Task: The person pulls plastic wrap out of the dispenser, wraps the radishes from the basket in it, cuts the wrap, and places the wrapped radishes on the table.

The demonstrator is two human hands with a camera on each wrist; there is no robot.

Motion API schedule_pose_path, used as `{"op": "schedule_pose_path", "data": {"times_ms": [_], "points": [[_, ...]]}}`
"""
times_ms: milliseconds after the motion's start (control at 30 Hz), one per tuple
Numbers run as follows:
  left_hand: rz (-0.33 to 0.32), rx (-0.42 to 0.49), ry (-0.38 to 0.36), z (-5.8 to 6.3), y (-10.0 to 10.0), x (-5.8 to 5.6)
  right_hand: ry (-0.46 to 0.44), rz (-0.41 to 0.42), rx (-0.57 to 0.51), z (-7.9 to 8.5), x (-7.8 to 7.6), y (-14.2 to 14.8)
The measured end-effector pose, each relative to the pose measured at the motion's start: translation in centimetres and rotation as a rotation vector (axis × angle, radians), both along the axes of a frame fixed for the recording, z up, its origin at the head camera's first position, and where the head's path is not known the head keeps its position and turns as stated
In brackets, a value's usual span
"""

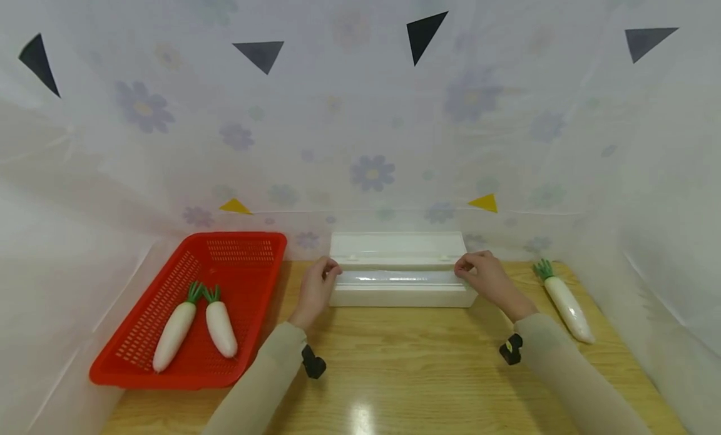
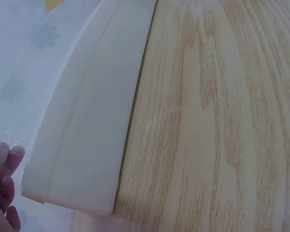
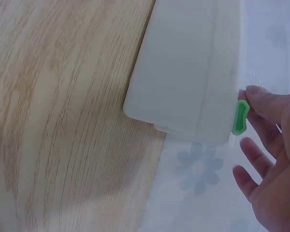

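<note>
A white cling film dispenser (image 1: 402, 298) stands on the table with its lid (image 1: 397, 242) raised at the back. Clear cling film (image 1: 400, 277) stretches across its opening. At the left end, my left hand (image 1: 315, 291) pinches the film between thumb and finger. My right hand (image 1: 492, 281) does likewise at the other end, its remaining fingers loosely bent in the right wrist view. Close by those fingertips, a small green piece (image 3: 240, 117) sticks out from the dispenser's edge. The film is barely visible in both wrist views.
Two white radishes with green tops, one longer (image 1: 174, 336) and one shorter (image 1: 221, 328), lie in a red basket (image 1: 248, 238) on the left. Another radish (image 1: 569, 310), with a glossy surface, lies at the table's right. Flowered sheeting (image 1: 315, 147) encloses the back and sides.
</note>
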State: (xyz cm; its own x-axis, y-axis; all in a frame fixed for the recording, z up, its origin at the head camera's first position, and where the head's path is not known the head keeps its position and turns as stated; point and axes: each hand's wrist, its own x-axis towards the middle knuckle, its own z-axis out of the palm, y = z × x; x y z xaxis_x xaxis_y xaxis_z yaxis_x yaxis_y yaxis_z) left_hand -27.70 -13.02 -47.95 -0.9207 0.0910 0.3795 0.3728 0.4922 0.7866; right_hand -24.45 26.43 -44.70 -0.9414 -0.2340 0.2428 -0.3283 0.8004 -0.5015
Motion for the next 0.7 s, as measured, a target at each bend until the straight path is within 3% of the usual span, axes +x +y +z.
{"op": "schedule_pose_path", "data": {"times_ms": [100, 233, 433, 700], "points": [[0.011, 0.025, -0.045, 0.4, 0.0, 0.1, 0.02, 0.008, -0.032, 0.1, -0.1, 0.0], [0.024, 0.042, -0.049, 0.7, -0.1, 0.2, 0.042, 0.037, -0.06, -0.1, -0.4, 0.3], [0.02, 0.073, -0.033, 0.7, -0.2, 0.2, -0.041, -0.021, -0.101, -0.5, -0.6, 0.8], [0.029, 0.108, -0.075, 1.0, -0.2, 0.0, 0.015, -0.039, -0.105, -0.4, -0.5, 1.0]]}}
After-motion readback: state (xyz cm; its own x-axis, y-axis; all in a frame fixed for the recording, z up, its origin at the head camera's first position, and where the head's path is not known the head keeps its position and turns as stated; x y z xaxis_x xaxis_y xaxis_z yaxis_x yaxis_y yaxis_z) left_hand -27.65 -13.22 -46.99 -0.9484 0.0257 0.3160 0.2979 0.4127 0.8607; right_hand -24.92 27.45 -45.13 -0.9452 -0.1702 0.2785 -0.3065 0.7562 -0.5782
